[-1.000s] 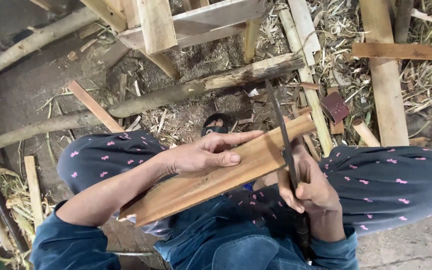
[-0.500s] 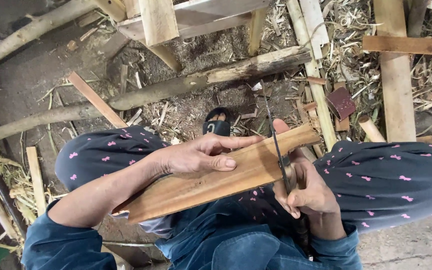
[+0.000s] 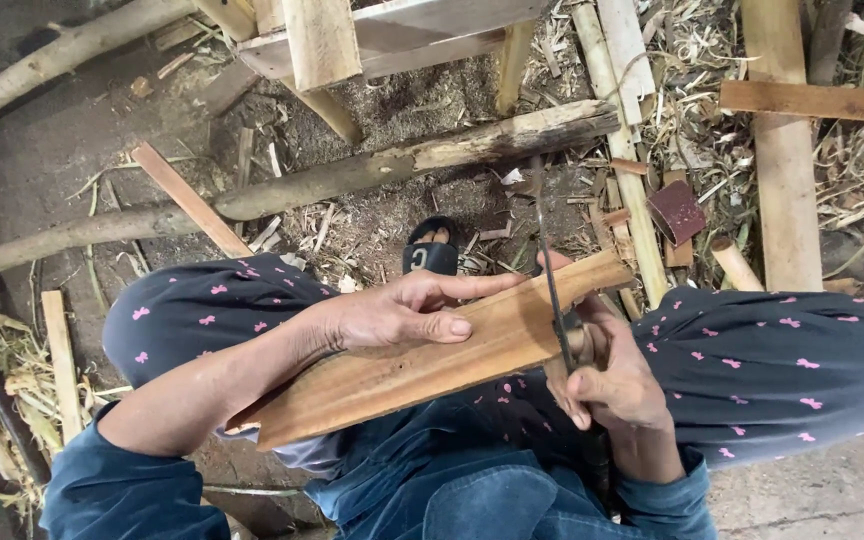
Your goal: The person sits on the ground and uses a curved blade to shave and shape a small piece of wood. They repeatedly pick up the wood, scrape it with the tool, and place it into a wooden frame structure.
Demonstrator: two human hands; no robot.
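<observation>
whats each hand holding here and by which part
Right hand holds a thin-bladed knife by its handle. Left hand presses flat on the wooden slat near its middle, steadying it across the lap.

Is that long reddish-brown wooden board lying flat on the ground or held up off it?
Held up. The long reddish-brown wooden board rests across the person's lap, the left hand pressing on top.

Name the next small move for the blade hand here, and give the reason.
Probably a short push of the blade away from the body, along the plank's right end. The right hand grips the handle with the thin blade standing across that end, and the left hand lies flat on the plank, pinning it over the lap. The left fingers sit close to the blade, so a small stroke seems wiser.
</observation>
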